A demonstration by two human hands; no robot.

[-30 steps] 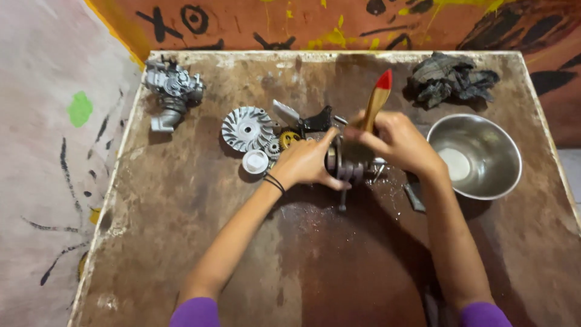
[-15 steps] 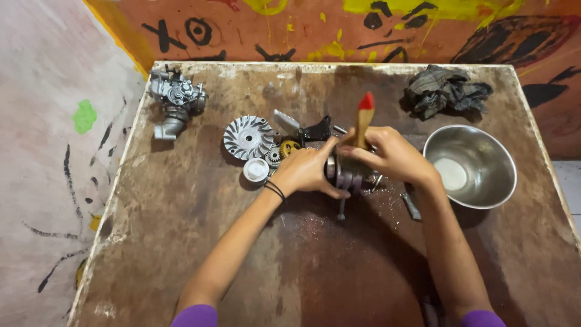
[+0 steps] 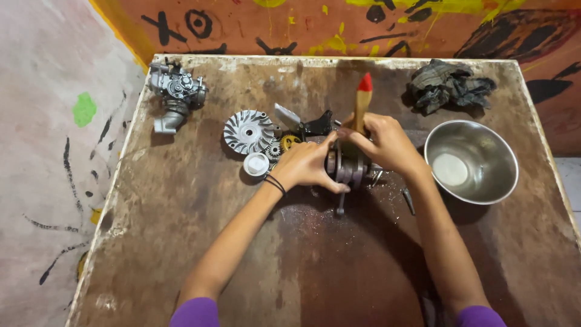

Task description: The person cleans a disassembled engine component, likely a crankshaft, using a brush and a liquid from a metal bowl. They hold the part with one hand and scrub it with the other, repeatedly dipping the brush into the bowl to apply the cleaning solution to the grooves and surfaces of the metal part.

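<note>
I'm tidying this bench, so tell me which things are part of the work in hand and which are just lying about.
In hand:
left hand steadying the metal engine part
right hand holding the wooden brush handle with red tip against it

Lying about:
carburetor
finned metal disc
small gears
white cap
steel bowl
crumpled rag

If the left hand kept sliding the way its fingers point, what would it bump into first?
The left hand points right, and it already rests on the dark metal engine part. Past that, it would likely meet the right hand, which holds a red-tipped wooden handle.
</note>
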